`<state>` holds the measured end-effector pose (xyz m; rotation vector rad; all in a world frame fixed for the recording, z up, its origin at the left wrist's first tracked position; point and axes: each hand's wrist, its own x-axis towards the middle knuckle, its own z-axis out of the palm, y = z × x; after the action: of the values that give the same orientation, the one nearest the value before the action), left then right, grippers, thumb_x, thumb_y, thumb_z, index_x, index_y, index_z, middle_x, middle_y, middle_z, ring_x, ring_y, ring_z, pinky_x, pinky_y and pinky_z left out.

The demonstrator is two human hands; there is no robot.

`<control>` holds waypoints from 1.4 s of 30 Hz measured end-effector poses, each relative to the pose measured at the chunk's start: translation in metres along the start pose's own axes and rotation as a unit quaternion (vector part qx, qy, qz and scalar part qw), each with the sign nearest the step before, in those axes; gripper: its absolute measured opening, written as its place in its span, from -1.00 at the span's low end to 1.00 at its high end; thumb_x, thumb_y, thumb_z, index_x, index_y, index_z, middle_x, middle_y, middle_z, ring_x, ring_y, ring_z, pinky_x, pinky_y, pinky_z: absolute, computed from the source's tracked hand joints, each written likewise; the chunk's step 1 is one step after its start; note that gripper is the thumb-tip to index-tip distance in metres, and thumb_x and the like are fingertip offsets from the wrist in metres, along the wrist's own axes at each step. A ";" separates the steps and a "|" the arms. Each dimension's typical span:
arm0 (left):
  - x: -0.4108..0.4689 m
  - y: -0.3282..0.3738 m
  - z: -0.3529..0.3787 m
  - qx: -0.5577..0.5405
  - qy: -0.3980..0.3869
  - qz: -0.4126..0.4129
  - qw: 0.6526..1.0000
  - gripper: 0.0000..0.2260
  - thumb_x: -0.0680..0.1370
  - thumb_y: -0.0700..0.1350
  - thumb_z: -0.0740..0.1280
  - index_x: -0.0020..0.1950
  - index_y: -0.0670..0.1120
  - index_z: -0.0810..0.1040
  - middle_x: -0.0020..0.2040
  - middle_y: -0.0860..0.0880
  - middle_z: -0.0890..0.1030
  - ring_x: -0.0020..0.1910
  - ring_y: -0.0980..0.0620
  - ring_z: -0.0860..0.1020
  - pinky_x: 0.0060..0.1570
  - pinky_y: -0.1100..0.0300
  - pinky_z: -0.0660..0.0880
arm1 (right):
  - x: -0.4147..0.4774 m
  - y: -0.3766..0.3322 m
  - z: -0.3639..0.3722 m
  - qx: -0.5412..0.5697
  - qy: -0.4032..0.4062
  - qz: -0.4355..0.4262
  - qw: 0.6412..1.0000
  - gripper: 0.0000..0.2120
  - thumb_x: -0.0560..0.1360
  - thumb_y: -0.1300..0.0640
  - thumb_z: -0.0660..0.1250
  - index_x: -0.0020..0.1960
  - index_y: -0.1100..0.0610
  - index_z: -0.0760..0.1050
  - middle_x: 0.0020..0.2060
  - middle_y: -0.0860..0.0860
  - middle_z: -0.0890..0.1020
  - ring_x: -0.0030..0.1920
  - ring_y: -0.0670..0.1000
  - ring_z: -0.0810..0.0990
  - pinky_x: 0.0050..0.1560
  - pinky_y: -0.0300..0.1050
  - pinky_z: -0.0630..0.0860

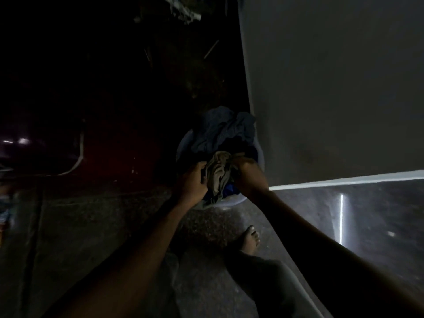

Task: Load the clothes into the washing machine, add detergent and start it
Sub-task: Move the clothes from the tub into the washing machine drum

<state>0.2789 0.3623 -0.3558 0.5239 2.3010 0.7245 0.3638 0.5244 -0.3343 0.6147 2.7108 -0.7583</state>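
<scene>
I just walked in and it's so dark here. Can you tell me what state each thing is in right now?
Left hand: gripping the clothes.
Right hand: gripping the clothes.
Clothes: bunched, still in the basin.
Blue garment: crumpled on top of the pile.
Basin: on the floor, full, beside the white appliance.
White appliance: only its side shows; lid unseen.

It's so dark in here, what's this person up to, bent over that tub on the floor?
The person is reaching down with both hands into a round tub of laundry on the floor, beside a tall pale panel. The left hand and the right hand each grip the pile of clothes, bunching a grey-green piece between them. A dark blue garment lies heaped at the far side. Nothing has been lifted clear yet.
</scene>
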 end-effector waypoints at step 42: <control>-0.016 0.056 -0.061 -0.170 -0.176 -0.004 0.970 -0.29 0.47 -0.32 0.47 0.54 -0.10 0.23 0.45 -0.03 0.35 0.45 0.00 0.31 0.19 0.31 0.29 | -0.074 -0.075 -0.170 0.458 0.381 0.016 0.803 -0.85 0.55 0.33 0.21 0.00 0.17 0.52 -0.18 -0.04 0.58 -0.13 -0.10 0.54 -0.10 -0.14 0.47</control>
<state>0.2569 0.3749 -0.2751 0.4420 1.8024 0.9186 0.3716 0.5340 -0.1342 1.4063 2.7642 -2.2692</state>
